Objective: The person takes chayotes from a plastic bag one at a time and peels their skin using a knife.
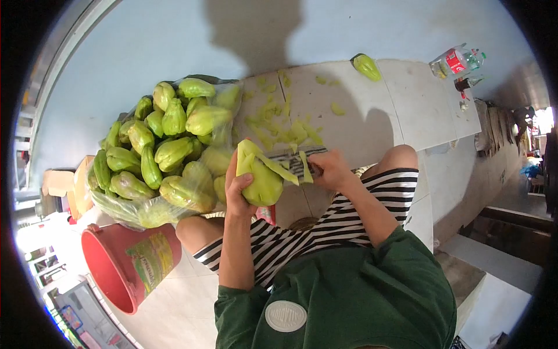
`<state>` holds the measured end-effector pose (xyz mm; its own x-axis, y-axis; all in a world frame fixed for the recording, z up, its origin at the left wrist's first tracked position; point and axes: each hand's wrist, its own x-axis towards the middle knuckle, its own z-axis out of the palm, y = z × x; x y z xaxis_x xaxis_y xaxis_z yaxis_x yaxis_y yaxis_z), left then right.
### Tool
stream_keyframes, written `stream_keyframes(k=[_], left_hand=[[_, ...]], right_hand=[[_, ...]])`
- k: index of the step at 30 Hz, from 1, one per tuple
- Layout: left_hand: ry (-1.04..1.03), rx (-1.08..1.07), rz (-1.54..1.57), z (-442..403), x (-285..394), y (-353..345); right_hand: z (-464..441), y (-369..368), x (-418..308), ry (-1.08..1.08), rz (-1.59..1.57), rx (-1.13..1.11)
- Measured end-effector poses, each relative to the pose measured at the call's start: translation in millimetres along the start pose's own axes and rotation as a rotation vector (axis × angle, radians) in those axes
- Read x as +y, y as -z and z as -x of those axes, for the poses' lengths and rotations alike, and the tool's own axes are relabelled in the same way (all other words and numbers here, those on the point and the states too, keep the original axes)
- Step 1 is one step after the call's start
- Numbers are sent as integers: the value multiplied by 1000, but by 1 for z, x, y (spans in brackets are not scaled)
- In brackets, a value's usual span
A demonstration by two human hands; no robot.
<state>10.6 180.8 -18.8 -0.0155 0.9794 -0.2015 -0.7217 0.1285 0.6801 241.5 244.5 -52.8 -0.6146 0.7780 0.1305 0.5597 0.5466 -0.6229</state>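
My left hand (pixel 237 195) is closed around a pale green chayote (pixel 264 187), thumb along its near side. A long strip of peel (pixel 278 167) hangs off its right side. My right hand (pixel 332 170) is closed on a knife, whose broad blade (pixel 295 161) mirrors striped cloth and points toward the chayote. Another peel strip hangs by the blade near my fingers. Behind my hands, loose peelings (pixel 297 132) lie scattered on the tiles. To the left, a large clear plastic bag (pixel 152 216) is heaped with unpeeled chayotes (pixel 174 118).
A red bucket (pixel 107 269) lies tipped on its side at lower left, beside a cardboard box (pixel 81 185). One chayote (pixel 366 67) sits by the wall. A plastic bottle (pixel 456 61) and a small dark bottle (pixel 468 83) stand at the tiled ledge's far right.
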Motion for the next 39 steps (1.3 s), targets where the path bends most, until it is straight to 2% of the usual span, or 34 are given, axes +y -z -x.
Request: stream_keyframes(k=[4, 6, 7, 9, 10, 12, 16, 19, 21, 22, 24, 26, 27, 28, 30, 31, 32, 33, 34, 35, 36, 38, 39], left_hand=[[11, -12, 45, 1, -7, -2], [41, 9, 46, 5, -9, -2], [39, -12, 24, 5, -9, -3], [73, -1, -27, 7, -7, -9], [71, -13, -27, 6, -6, -11], [53, -111, -27, 4, -3, -12], [48, -17, -8, 4, -2, -15], [78, -45, -38, 6, -3, -11], [82, -99, -100, 3, -3, -14], [75, -106, -100, -1, -1, -17], [44, -180, 180, 0, 2, -19], [33, -140, 264, -3, -1, -9], [69, -33, 303, -9, -8, 0], [107, 78, 342, -11, -12, 7], [99, 111, 332, -9, -14, 13], [55, 199, 355, -6, -13, 12], [15, 284, 380, -4, -13, 12], [23, 284, 379, -5, -15, 13], [12, 214, 381, -10, -17, 17], [0, 143, 381, -13, -19, 19], [1, 139, 378, -15, -22, 21], [66, 183, 434, -15, -29, 26], [92, 116, 472, -12, -27, 18]], right_hand=[[2, 16, -27, 128, -35, -22], [1, 12, -30, 257, -27, 72], [-2, 2, -19, 253, -26, 78], [-6, -15, 5, -23, -39, 157], [-5, -13, 10, -22, -30, 165], [-6, -8, 14, -130, 29, 36], [-5, 15, -21, -82, -56, -53], [-9, 5, -15, -14, -30, -53], [-16, -12, 11, -219, 73, 67], [-17, -11, 15, -214, 79, 74], [-12, -7, 14, -313, -83, 136], [-8, 1, 4, -373, -93, 66], [-15, 9, 1, -419, -93, 19], [-15, 12, -3, -403, -95, 13], [-9, 11, -11, -287, -68, 55], [-8, 7, -12, -290, -77, 57], [-5, 0, -13, -62, -58, 151], [-2, -4, -13, 168, -31, 240], [0, -7, -12, 167, -26, 238], [1, -11, -13, 265, 32, 243], [2, -13, -17, 362, 88, 251], [3, -15, -23, 374, 89, 241], [2, -15, -29, 396, 112, 265]])
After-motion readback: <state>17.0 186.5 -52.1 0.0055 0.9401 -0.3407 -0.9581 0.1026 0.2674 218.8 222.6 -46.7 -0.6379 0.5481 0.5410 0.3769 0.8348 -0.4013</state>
